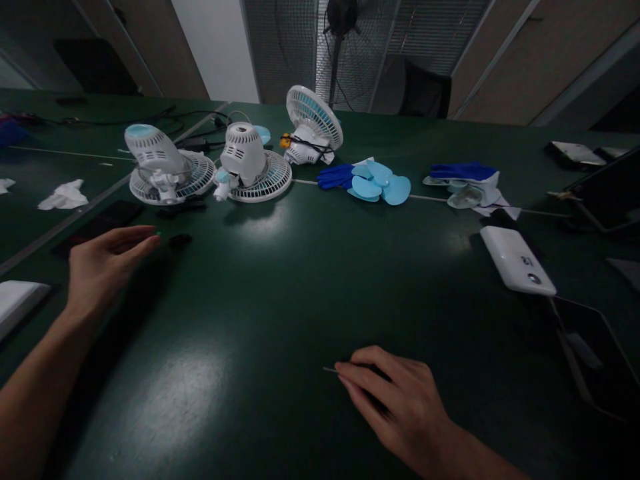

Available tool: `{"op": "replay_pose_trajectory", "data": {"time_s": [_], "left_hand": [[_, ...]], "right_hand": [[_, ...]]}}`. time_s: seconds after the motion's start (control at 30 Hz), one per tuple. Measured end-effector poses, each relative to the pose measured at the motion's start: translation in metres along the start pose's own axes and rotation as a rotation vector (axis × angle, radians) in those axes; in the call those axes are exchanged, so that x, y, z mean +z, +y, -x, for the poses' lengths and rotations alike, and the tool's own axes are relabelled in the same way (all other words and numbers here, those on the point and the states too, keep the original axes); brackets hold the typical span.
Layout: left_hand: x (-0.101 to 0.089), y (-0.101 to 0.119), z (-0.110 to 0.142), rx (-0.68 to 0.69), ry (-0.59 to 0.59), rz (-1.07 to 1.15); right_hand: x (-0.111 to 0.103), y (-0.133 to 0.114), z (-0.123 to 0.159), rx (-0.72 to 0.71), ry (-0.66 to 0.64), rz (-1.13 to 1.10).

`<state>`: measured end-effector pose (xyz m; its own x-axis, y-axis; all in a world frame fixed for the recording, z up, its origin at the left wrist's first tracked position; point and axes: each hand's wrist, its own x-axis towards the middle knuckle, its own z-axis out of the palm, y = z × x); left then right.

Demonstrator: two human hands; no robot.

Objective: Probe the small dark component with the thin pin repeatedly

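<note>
A thin rod (329,369), pale grey, straight and very slender, shows in the lower centre of the frame, above the dark green table (280,287). Only a short length is visible, so its full shape cannot be told. At the left of the frame there is a small green bit (159,233), a mere speck of bright colour, too small and dim to identify with confidence.

The rod sticks out leftward from the fingertips of the right hand (400,393), pinched between thumb and fingers, its other end hidden by them. The green bit sits at the tips of the left thumb and forefinger, which close narrowly on it, with a small black object (180,241) just to the right on the table.

The right hand comes in from the bottom right, back upward, fingers bent and pointing left. The left hand (105,263) reaches up from the lower left corner, wrist bent, fingertips pointing right.
</note>
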<state>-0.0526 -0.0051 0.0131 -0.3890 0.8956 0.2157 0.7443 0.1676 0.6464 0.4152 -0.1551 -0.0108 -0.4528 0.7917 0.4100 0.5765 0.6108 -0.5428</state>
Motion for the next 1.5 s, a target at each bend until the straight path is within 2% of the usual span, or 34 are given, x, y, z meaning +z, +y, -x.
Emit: {"op": "replay_pose_trajectory", "data": {"time_s": [0.17,0.4,0.57,0.7,1.07,1.5], "left_hand": [[0.003,-0.003,-0.002,-0.030,0.016,-0.010],[0.012,0.007,0.002,-0.012,0.065,0.049],[0.022,0.007,-0.001,0.045,0.020,-0.087],[0.028,0.004,-0.004,0.031,-0.060,-0.125],[0.027,0.009,-0.001,0.045,-0.032,-0.163],[0.024,0.013,-0.001,-0.018,-0.051,-0.098]], "right_hand": [[0.001,0.001,0.002,-0.003,-0.009,0.001],[0.000,0.001,0.001,-0.008,-0.001,0.002],[0.001,0.000,0.001,-0.005,0.009,0.011],[0.001,0.000,0.001,-0.008,0.006,0.011],[-0.001,-0.002,0.000,-0.007,-0.012,0.004],[0.001,0.001,0.000,-0.007,-0.012,0.004]]}}
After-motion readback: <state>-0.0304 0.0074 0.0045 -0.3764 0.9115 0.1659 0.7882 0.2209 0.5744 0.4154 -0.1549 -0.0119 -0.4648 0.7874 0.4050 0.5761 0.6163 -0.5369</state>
